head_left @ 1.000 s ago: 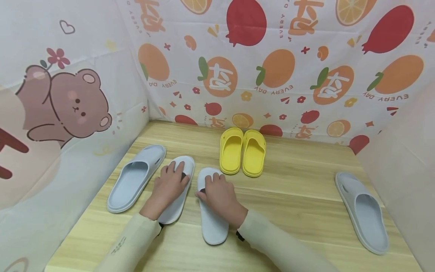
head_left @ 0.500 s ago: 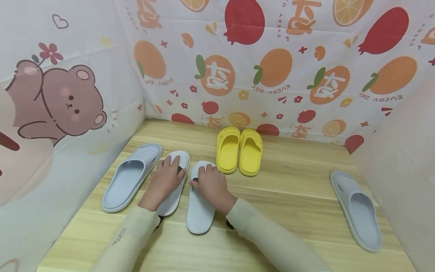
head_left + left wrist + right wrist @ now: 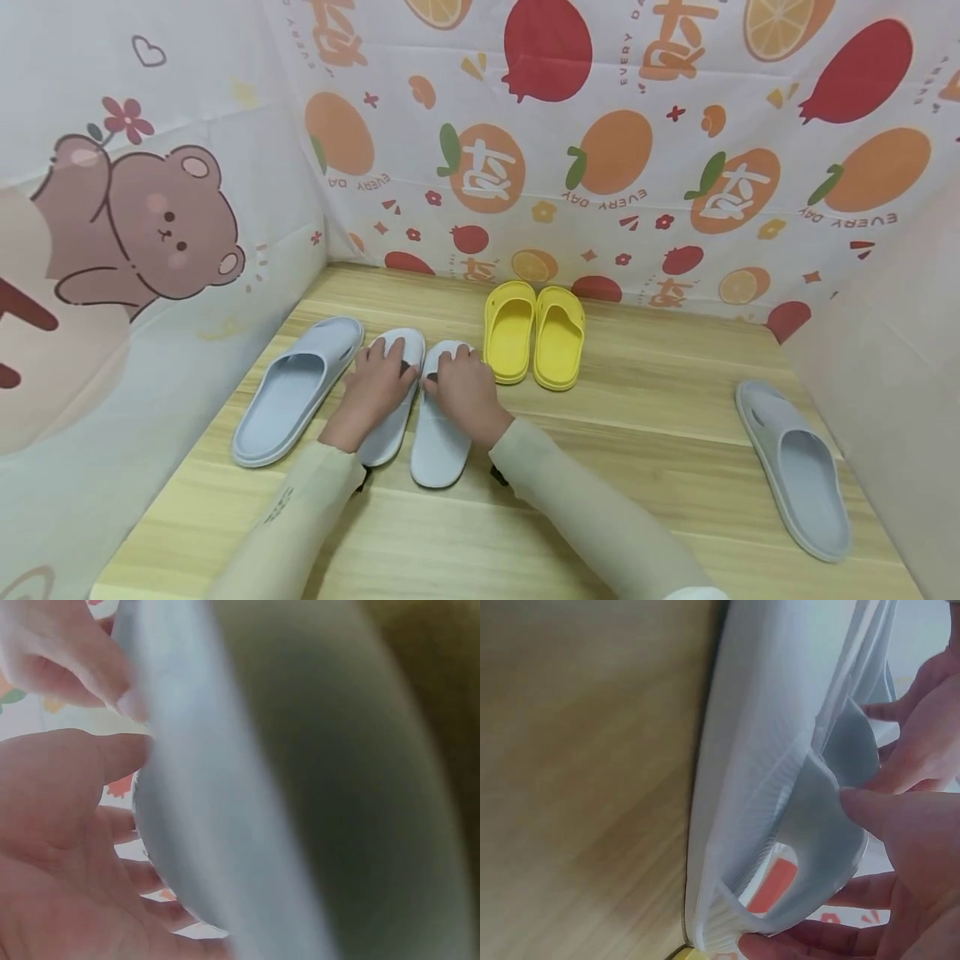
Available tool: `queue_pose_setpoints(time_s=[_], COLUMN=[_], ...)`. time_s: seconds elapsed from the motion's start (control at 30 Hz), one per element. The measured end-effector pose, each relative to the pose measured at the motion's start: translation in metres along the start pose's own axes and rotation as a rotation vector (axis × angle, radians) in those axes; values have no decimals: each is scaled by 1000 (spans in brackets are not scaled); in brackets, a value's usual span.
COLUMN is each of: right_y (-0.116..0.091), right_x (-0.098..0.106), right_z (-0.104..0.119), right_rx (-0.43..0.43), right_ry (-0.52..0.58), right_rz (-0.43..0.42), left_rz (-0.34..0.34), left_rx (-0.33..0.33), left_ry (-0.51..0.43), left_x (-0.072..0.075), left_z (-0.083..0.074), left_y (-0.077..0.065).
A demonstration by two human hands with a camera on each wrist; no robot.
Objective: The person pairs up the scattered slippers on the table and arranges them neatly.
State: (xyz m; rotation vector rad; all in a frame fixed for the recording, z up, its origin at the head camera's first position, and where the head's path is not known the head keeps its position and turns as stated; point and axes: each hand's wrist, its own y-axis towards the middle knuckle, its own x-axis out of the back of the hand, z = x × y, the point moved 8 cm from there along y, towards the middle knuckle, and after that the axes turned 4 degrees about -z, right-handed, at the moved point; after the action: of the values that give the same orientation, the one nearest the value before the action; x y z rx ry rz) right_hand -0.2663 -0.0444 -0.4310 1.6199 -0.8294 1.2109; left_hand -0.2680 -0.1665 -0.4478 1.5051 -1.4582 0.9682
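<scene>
Two pale grey slippers stand side by side on the wooden surface, toes pointing away. My left hand grips the strap of the left slipper, with its thumb on the opening's side and fingers spread over the front. Beside it, my right hand holds the right slipper the same way. In the right wrist view, the right thumb and fingers curve round the strap from opposite sides. The fronts of both slippers lie close together, while their heels stand slightly apart. The hands cover most of both straps.
A larger blue-grey slipper lies left of my left hand. Its lookalike is far off at the right. Two small yellow clogs stand just behind and right of my right hand. Printed cloth walls enclose the wooden surface.
Both hands have slid their slippers forward, away from me. The right slipper has also come left, narrowing the gap between the pair. The blue-grey slippers and yellow clogs stay where they were.
</scene>
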Motion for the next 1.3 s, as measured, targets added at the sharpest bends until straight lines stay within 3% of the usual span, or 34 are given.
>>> queue_pose_setpoints(time_s=[0.2,0.37,0.6,0.87,1.3], right_y=[15,24,36,44,62], right_x=[-7,-12,-19,-22,-27], right_z=[-2,-5,-10,-7,-14], right_rx=[-68,-94,-139,-149,-158], right_ry=[49,48,21,24,-13], right_rz=[63,49,35,12,-32], left_rz=[-29,-65,-38,7,-13], left_rx=[-3,-4,4,15,15], left_ry=[-2,11,-9,-55,-60], left_x=[0,-2,-5,-5,-5], left_z=[-1,-2,-3,3,4], left_y=[10,22,38,47,59])
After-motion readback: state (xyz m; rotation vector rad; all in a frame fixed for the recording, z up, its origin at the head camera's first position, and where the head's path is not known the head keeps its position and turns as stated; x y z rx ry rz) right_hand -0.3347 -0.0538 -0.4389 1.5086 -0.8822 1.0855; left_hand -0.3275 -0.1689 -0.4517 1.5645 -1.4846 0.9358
